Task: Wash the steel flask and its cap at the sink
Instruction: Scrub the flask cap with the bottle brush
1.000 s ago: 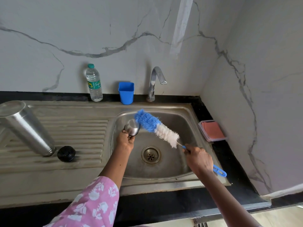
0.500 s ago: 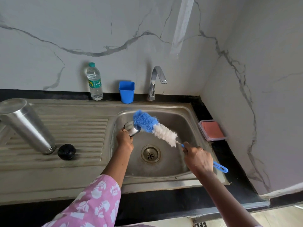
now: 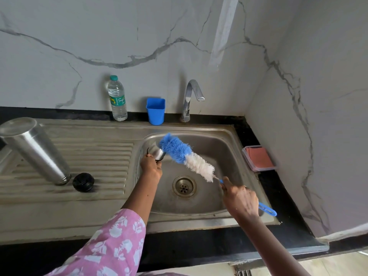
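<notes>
Vs 1 s ago, the steel cap (image 3: pixel 158 154) has been turned in the left hand (image 3: pixel 151 168). Then its rounded shiny face looked up at the camera w/ the brush tip passing behind it. Now it lies on its side, open end toward the bottle brush (image 3: pixel 185 156), and the blue bristle tip is pushed against or into that opening; can't tell how deep. The left hand grips the cap from below w/ curled fingers, over the back-left part of the sink (image 3: pixel 219 127) basin. The right hand (image 3: pixel 239 198) is closed round the brush's blue handle and has barely shifted. Prob means scrubbing has gone from the cap's outside to its inside, so the cap wash is abt mid-way. Rinse is still to come; no water seen at the tap (image 3: pixel 192 96). The steel flask (image 3: pixel 35 150) sits mouth-down, seemingly leaning, on the drainboard (image 3: pixel 99 152), well apart from the basin, w/ the black stopper (image 3: pixel 83 182) just beside its mouth; neither has moved. The cap looks polished, small, cup-shaped, w/ a thin black bit at its rim; no suds visible.
</notes>
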